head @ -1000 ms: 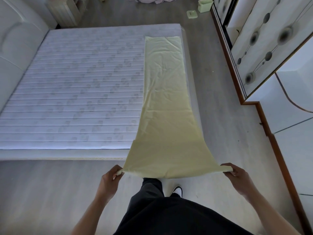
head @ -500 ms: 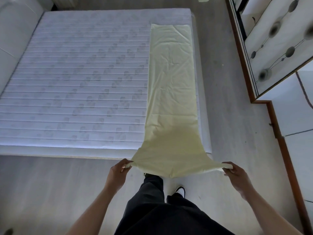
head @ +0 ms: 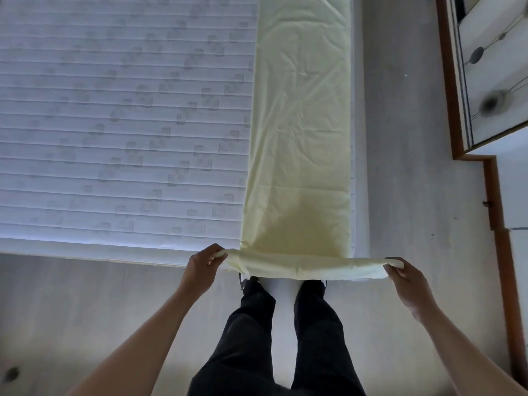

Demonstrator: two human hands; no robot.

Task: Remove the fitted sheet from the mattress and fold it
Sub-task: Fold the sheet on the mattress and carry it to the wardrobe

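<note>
The pale yellow fitted sheet (head: pixel 300 132) lies folded into a long narrow strip along the right side of the bare white quilted mattress (head: pixel 123 115). Its near end hangs over the mattress foot edge. My left hand (head: pixel 204 265) pinches the strip's near left corner. My right hand (head: pixel 405 277) pinches the near right corner. The end is stretched taut between both hands, just above my feet. The strip's far end runs out of view at the top.
I stand at the foot of the bed on a grey floor (head: pixel 405 178), dark trousers (head: pixel 285 338) below the sheet. A wardrobe with a brown frame and patterned doors (head: pixel 485 81) lines the right side, leaving a floor aisle beside the mattress.
I have stepped closer to the bed and the view has tilted down. Both hands carried the sheet's near end forward to the mattress edge, so less cloth hangs off.
</note>
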